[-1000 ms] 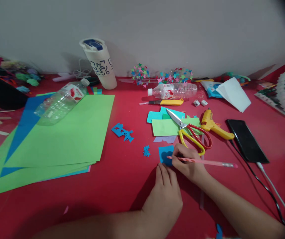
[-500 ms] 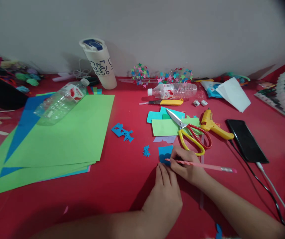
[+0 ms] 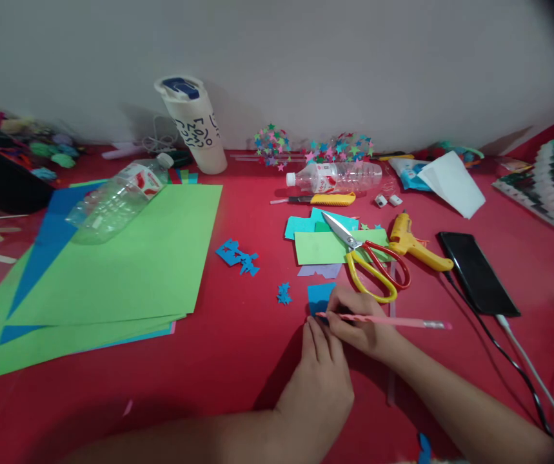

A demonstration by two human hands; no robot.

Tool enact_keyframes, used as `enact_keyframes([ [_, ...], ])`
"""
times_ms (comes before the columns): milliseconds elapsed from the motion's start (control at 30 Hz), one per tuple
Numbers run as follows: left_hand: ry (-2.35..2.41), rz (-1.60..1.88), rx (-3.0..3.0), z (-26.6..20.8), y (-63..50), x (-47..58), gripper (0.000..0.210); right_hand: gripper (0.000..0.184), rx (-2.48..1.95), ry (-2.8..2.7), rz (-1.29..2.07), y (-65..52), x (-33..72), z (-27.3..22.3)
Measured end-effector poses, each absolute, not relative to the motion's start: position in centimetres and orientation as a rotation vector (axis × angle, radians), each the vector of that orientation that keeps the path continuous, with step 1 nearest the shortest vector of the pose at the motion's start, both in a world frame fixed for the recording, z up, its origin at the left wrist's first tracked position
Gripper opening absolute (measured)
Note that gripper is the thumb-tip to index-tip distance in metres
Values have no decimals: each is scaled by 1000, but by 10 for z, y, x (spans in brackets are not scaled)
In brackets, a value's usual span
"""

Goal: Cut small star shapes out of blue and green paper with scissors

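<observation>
My right hand [image 3: 358,322] is closed around a pink pencil [image 3: 397,320], its tip resting on a small blue piece of paper [image 3: 320,298]. My left hand [image 3: 320,374] lies beside it, fingers stretched out and their tips at the near edge of that paper; part of the paper is hidden under the hands. To the left are a little heap of blue paper stars [image 3: 284,294] and a cut-out blue scrap [image 3: 238,256]. Scissors [image 3: 354,241] with one red and one yellow handle lie just beyond my right hand, on green and turquoise paper pieces.
Large green sheets [image 3: 151,251] with a plastic bottle [image 3: 117,203] on top cover the left side. Behind stand a white tumbler [image 3: 197,129], another bottle [image 3: 349,176] and a yellow cutter [image 3: 332,199]. A glue gun [image 3: 415,245] and a cabled phone [image 3: 478,272] lie right.
The pencil tip has shifted slightly left and toward me on the blue paper, and its eraser end has swung a little away from me. My left hand stays nearly still.
</observation>
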State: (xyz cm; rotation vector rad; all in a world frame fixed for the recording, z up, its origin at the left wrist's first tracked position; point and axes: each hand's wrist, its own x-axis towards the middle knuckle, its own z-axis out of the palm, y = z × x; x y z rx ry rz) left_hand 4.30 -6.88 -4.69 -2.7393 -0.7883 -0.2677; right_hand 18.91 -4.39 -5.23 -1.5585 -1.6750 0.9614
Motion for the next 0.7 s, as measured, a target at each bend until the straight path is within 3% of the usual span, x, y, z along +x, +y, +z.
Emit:
enact_keyframes([
  [333, -773, -183, -2735, -46, -66, 44, 36, 16, -1580, -1136, 1182, -39, 195, -43],
  [500, -833, -204, -2720, -46, -67, 43, 36, 7, -1576, -1439, 1101, -42, 205, -42],
  [700, -840, -167, -2752, -47, -67, 41, 34, 9, -1728, -1494, 958, -46, 210, -46],
])
